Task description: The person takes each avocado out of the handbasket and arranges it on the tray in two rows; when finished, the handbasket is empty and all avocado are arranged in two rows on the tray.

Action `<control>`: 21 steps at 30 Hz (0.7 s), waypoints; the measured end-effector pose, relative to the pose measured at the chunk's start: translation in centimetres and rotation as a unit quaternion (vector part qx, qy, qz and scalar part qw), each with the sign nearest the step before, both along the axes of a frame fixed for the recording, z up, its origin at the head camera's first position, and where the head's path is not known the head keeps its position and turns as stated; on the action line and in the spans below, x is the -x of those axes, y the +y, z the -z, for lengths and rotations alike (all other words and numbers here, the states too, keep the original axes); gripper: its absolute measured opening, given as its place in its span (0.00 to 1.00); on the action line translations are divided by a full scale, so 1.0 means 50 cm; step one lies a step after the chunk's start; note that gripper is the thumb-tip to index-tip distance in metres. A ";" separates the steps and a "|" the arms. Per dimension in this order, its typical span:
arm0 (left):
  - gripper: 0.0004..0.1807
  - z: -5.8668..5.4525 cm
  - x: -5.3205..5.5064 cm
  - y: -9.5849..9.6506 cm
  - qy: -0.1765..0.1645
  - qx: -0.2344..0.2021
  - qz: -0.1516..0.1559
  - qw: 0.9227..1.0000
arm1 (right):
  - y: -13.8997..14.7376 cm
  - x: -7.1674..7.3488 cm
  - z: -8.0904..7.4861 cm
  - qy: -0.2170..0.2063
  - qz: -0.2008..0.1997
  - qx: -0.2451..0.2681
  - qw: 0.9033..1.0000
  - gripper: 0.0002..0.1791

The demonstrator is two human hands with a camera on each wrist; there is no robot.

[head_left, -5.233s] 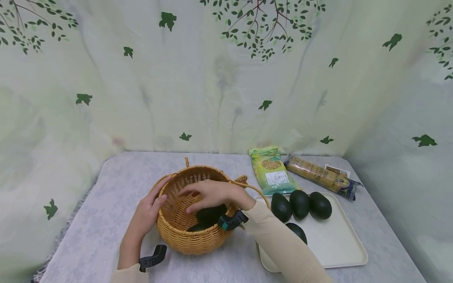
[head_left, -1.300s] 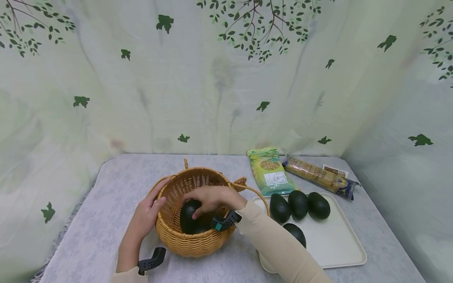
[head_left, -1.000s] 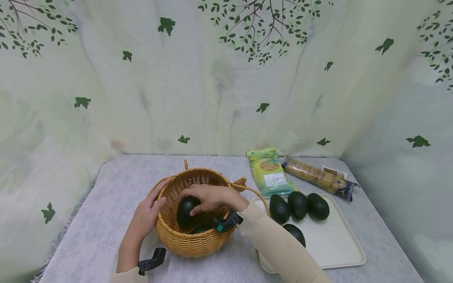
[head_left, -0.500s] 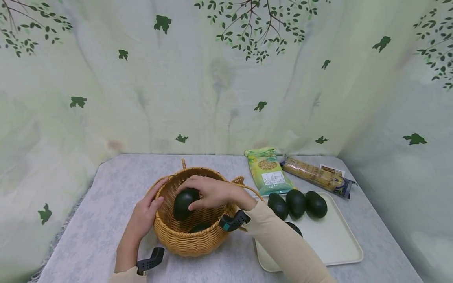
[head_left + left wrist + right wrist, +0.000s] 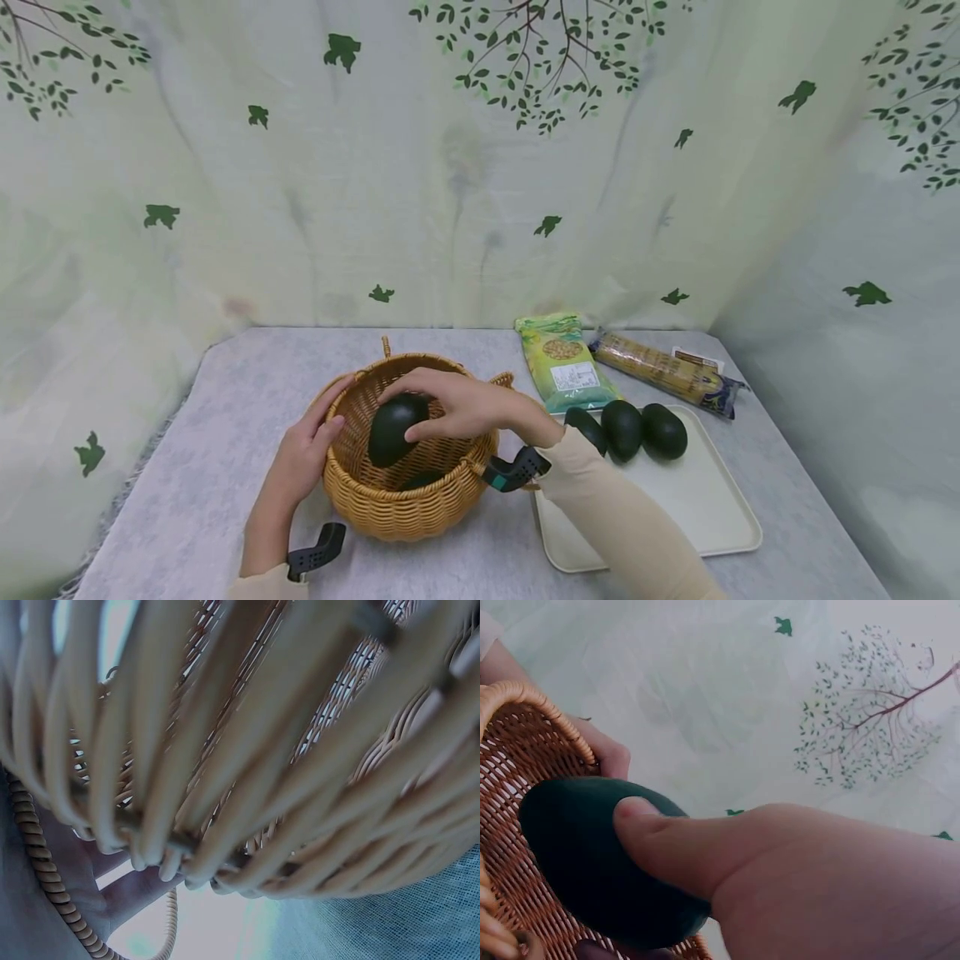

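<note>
A wicker basket (image 5: 405, 508) with a fish-shaped trim stands on the table. My left hand (image 5: 303, 458) holds its left rim, thumb at the edge and fingers along the side. Through the weave, the left wrist view shows the fingers beside a coiled wicker handle (image 5: 56, 881). My right hand (image 5: 465, 408) grips a dark green avocado (image 5: 393, 433) inside the basket opening, tilted, with the thumb pressed on its side in the right wrist view. Another avocado (image 5: 423, 479) lies low in the basket, partly hidden by the front rim.
To the right, a white tray (image 5: 712, 517) bears several avocados (image 5: 621, 429), partly covered by the right sleeve. Behind it lie a green and yellow bag (image 5: 566, 358) and a long pack of noodles (image 5: 667, 367). A patterned curtain (image 5: 375, 167) closes off the back.
The right hand, reaching into the basket earlier, has taken hold of the avocado and lifted it off the basket's bottom, turning it. The left hand has stayed at the rim.
</note>
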State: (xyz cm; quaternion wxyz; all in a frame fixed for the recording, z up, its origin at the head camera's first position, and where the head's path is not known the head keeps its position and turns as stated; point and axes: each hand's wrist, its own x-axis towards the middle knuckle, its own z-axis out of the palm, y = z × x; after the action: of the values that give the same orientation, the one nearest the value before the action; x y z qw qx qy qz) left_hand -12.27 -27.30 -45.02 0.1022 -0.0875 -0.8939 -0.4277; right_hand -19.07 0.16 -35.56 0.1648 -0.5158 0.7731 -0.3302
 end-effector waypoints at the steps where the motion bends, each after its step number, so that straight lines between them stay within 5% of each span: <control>1: 0.29 -0.001 0.000 0.000 -0.001 0.001 0.000 1.000 | 0.003 -0.001 -0.001 -0.006 0.004 0.002 1.000 0.29; 7: 0.29 -0.005 0.000 0.001 -0.013 0.003 -0.004 1.000 | 0.022 -0.012 -0.011 -0.041 0.038 0.021 0.998 0.29; 17: 0.29 -0.001 -0.001 -0.002 0.000 -0.003 -0.001 1.000 | 0.063 -0.031 -0.020 -0.038 0.059 0.048 0.996 0.28; 21: 0.29 0.002 0.000 -0.002 0.000 -0.004 0.000 1.000 | 0.087 -0.045 -0.024 -0.074 0.068 0.068 0.993 0.28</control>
State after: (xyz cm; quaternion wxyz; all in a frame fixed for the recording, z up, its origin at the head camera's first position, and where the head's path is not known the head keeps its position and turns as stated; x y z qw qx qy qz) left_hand -12.29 -27.40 -45.10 0.1030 -0.0873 -0.8921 -0.4312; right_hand -16.80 4.52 -34.37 0.1637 -0.4461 0.7680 -0.4294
